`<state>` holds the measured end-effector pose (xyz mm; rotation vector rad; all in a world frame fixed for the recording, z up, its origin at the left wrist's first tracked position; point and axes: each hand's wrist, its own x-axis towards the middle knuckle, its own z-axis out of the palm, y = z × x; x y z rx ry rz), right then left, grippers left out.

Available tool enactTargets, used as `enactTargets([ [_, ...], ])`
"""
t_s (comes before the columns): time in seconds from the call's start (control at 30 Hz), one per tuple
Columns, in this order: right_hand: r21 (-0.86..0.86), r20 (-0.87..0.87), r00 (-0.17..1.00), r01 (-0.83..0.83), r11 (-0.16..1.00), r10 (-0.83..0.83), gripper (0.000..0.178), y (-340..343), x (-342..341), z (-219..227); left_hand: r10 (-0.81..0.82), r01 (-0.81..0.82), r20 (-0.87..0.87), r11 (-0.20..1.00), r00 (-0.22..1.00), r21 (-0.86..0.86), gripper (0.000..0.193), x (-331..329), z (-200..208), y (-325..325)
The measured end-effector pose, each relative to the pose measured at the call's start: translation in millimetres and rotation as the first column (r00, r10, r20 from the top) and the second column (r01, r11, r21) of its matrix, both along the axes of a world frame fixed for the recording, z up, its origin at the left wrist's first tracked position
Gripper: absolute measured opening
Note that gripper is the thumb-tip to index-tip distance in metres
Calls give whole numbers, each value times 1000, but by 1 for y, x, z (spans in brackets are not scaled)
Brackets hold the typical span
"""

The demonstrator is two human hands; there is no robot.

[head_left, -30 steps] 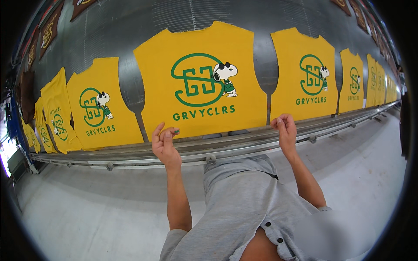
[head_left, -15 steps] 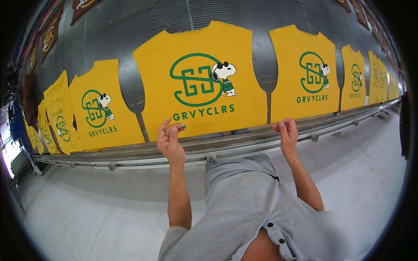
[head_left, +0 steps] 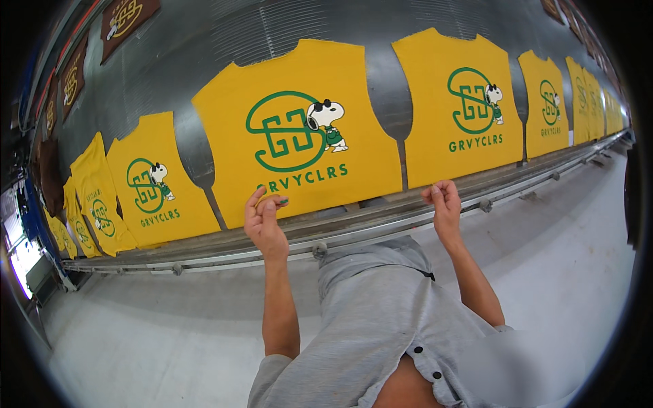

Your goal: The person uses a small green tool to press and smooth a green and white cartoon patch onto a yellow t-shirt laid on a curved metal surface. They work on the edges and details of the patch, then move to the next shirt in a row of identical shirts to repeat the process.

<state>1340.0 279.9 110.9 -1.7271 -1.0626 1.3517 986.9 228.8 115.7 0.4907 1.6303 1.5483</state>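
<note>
In the middle of the frame, a large yellow cloth panel (head_left: 292, 126) is laid flat on a dark grey table (head_left: 182, 71), printed with a green emblem and a white cartoon dog. Its lower left edge is overlapped by the left hand (head_left: 266, 230), whose fingers are half curled; a small greenish spot is seen at their tips, but whether anything is gripped cannot be told. Right of centre, the lower edge of a second yellow panel (head_left: 469, 109) is neared by the right hand (head_left: 446, 209). Its fingers are curled, with the thumb set close; whether anything is pinched cannot be told. More yellow panels (head_left: 160, 194) are spread along both sides, and a brown panel (head_left: 129, 22) is seen at upper left. The table is edged by a metal rail (head_left: 401, 226).
</note>
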Motion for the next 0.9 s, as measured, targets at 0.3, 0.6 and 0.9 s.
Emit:
enactTargets([
  [0.3,10,34,999,-9,1000,9,12,6,28,6,-57,56,17,997,998,52,34,25,1,24],
  [0.6,48,-50,996,70,996,-68,10,36,151,7,-58,62,-34,990,998,125,34,133,23,76],
  [0.9,149,-79,988,145,978,-134,12,118,340,-17,-44,43,107,999,993,17,36,332,20,77],
])
